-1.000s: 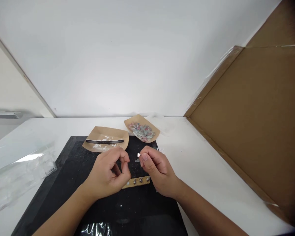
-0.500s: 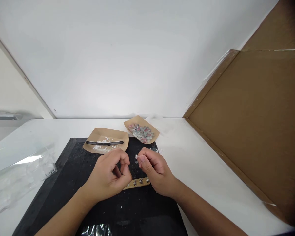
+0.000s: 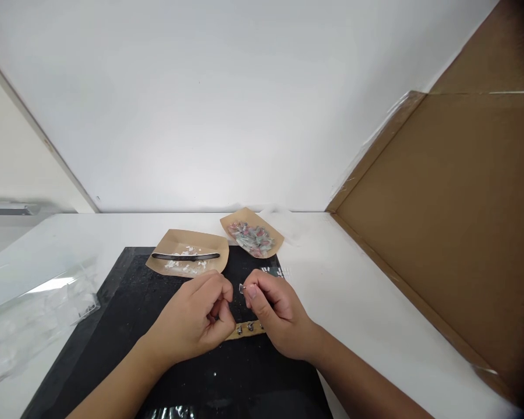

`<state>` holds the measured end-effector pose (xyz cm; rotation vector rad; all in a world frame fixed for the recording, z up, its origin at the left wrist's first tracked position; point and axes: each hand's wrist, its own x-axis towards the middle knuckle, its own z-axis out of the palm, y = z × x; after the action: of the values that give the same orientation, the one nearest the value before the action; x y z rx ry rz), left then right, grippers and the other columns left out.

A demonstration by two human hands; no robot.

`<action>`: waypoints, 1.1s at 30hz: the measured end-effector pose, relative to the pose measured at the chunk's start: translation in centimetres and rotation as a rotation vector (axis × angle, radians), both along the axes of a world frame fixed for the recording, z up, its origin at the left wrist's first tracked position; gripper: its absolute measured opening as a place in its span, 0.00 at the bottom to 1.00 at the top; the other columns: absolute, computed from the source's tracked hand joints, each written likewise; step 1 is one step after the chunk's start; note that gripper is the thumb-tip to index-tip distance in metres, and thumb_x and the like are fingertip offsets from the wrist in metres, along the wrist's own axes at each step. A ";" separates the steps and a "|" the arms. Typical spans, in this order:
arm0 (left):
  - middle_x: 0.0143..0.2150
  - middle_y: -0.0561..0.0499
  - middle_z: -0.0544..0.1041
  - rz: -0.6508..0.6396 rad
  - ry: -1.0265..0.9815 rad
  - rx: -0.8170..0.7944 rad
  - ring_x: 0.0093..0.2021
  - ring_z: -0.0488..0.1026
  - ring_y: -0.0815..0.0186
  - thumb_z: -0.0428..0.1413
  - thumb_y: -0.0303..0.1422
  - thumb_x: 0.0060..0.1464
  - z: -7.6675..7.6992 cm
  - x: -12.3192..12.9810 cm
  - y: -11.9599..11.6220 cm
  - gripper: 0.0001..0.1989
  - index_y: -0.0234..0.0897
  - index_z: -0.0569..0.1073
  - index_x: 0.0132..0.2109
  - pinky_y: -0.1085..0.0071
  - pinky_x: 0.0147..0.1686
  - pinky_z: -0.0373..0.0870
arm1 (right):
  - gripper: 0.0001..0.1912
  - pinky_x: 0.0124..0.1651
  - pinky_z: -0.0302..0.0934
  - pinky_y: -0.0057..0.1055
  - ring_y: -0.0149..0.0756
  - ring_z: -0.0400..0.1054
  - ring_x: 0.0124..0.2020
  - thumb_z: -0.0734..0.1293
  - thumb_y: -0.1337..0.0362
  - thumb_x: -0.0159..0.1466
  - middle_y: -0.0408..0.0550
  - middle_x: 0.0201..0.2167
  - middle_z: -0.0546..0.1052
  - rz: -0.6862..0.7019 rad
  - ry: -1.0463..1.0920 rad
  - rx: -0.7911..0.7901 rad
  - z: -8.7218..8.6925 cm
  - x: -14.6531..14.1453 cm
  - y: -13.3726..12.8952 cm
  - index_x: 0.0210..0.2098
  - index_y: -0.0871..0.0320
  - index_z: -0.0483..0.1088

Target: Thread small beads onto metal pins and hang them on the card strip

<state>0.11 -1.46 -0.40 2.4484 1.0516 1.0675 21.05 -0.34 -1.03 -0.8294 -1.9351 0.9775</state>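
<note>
Between thumb and forefinger, my right hand [image 3: 279,311] pinches a small shiny, clear piece [image 3: 241,288], whose exact kind is too small to tell. My left hand [image 3: 203,311] faces it a short way off, fingers curled and closed; what they hold, if anything, is hidden. Below and between both hands lies a tan strip [image 3: 244,333] bearing several small dark metal parts, its ends covered by the hands. Beneath everything is a black mat [image 3: 244,378].
A brown paper tray [image 3: 159,265] holds white bits, with a dark curved tool [image 3: 186,256] across it. Another tray [image 3: 276,233] carries small plastic packets. Clear bags [image 3: 39,320] lie at left, small white pieces [image 3: 282,272] behind my right hand. Cardboard [image 3: 441,233] stands at right.
The clear piece has turned in my right fingertips. My left fingers have curled in more tightly, closing the gap that showed between thumb and forefinger.
</note>
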 end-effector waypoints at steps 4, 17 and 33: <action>0.27 0.58 0.64 0.002 0.033 0.023 0.26 0.62 0.71 0.52 0.20 0.53 -0.1 -0.2 0.0 0.09 0.40 0.64 0.38 0.74 0.27 0.57 | 0.17 0.31 0.54 0.30 0.32 0.59 0.27 0.57 0.55 0.77 0.42 0.27 0.67 -0.001 -0.013 0.008 0.0 0.0 -0.1 0.35 0.55 0.65; 0.25 0.60 0.61 0.069 0.135 0.074 0.24 0.62 0.71 0.51 0.21 0.55 -0.3 -0.3 0.5 0.08 0.39 0.66 0.39 0.74 0.27 0.55 | 0.16 0.30 0.53 0.29 0.30 0.58 0.26 0.57 0.56 0.78 0.40 0.25 0.66 -0.001 -0.062 0.043 -0.3 -0.2 0.1 0.35 0.55 0.65; 0.27 0.58 0.66 0.008 0.012 0.086 0.23 0.63 0.72 0.52 0.20 0.54 -1.7 -0.6 0.8 0.10 0.40 0.66 0.39 0.73 0.23 0.58 | 0.15 0.30 0.52 0.29 0.30 0.61 0.25 0.57 0.59 0.76 0.40 0.25 0.68 -0.057 -0.122 0.062 -2.4 0.2 1.9 0.34 0.55 0.65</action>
<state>-0.54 -0.67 -2.08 2.5228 1.0412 1.1237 21.24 1.56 -3.40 -0.9220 -2.0227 0.8457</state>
